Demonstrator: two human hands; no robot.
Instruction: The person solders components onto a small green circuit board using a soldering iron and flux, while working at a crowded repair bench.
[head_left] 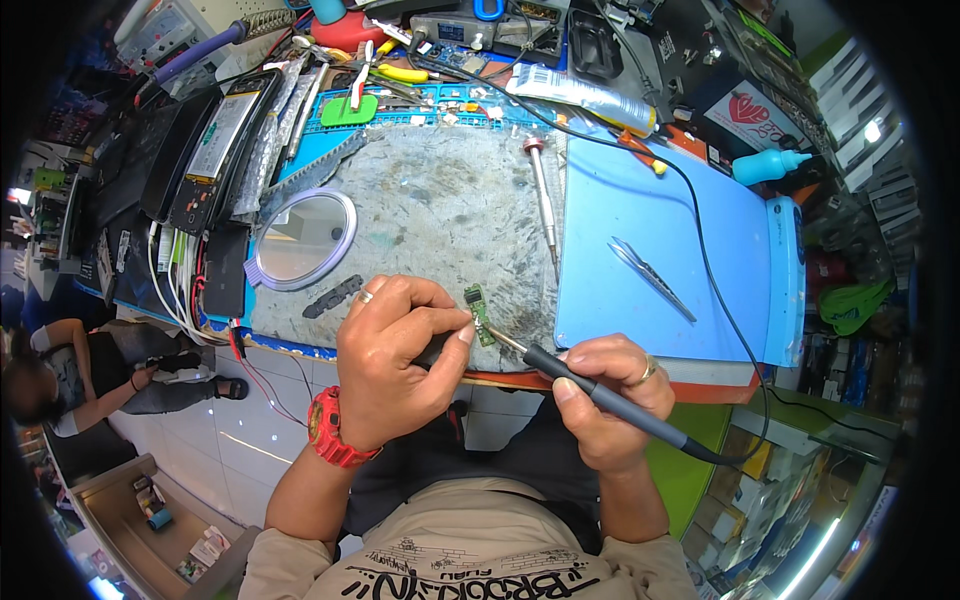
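Note:
Near the front edge of the worn grey mat is a small green circuit board with a dark part at its far end. My left hand, a red watch on its wrist, has thumb and forefinger pinched at the board's left side; whether they grip the board or something tiny at it is hidden. In my right hand is a soldering iron with a dark grey handle, held like a pen. Its metal tip points left and reaches the board's near end. A black cord runs from the handle round to the right.
Left on the mat lie a purple-rimmed magnifier and a dark strip. A screwdriver lies beside the blue pad, which bears tweezers. Phones are stacked far left. A person sits at the left.

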